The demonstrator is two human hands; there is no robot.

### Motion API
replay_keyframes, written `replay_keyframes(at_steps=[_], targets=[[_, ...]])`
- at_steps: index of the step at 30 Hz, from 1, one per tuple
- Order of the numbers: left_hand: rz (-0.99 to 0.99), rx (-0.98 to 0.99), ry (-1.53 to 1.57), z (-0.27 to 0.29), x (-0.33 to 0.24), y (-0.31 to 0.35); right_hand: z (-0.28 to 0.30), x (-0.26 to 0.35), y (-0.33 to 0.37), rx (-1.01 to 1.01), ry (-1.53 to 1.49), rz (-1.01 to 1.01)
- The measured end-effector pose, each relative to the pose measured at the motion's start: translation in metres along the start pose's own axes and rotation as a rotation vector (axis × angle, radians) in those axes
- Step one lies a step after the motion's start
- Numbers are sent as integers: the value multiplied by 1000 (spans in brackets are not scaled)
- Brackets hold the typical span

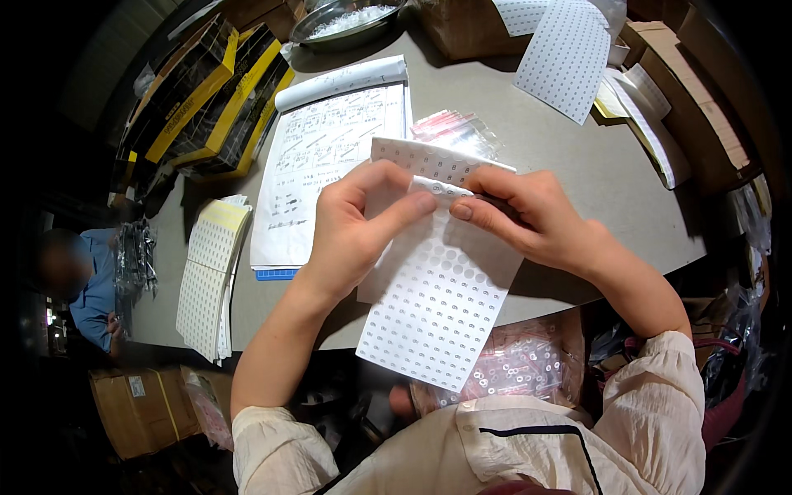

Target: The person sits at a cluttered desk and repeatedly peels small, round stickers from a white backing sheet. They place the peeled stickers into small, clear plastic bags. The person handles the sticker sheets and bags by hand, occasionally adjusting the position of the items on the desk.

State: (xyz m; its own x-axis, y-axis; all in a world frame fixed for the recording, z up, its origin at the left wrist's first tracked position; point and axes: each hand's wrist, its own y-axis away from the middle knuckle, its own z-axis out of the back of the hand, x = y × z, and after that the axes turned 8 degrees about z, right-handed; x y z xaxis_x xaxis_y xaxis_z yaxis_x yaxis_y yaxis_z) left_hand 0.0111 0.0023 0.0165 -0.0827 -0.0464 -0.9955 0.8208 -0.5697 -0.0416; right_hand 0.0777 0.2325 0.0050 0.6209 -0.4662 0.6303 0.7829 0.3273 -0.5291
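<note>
Over the near edge of a grey table [577, 165], both hands meet on a white sheet of small round stickers [433, 305]. The sheet is folded over at its top and hangs down toward my lap. My left hand [355, 223] pinches the folded edge with thumb and forefinger. My right hand [528, 214] grips the same fold from the right, and something dark shows under its fingers. A small clear bag with red print [458, 132] lies on the table just behind the sheet.
A pad with a printed form [330, 157] lies left of my hands, a stack of sticker sheets [210, 276] further left. Yellow-and-black boxes [206, 99], a metal bowl [346, 21], cardboard boxes [701, 99] and more sticker sheets [565, 54] ring the table. A bag of small packets [520, 363] rests in my lap. Another person [78, 280] sits at left.
</note>
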Motion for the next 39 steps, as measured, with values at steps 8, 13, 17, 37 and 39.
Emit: replay_keyframes(at_steps=[8, 13, 17, 37, 39], targets=[[21, -15, -1, 6, 8, -3, -1, -3, 0, -51, -123, -127], [99, 5, 110, -5, 0, -1, 4, -1, 0, 20, -150, -200], [60, -13, 14, 7, 8, -3, 7, -1, -2, 32, -127, -198], [150, -42, 161, 8, 1, -3, 12, -8, -6, -38, -476, -347], [162, -17, 202, 7, -1, -3, 13, -10, -6, -27, -486, -345]])
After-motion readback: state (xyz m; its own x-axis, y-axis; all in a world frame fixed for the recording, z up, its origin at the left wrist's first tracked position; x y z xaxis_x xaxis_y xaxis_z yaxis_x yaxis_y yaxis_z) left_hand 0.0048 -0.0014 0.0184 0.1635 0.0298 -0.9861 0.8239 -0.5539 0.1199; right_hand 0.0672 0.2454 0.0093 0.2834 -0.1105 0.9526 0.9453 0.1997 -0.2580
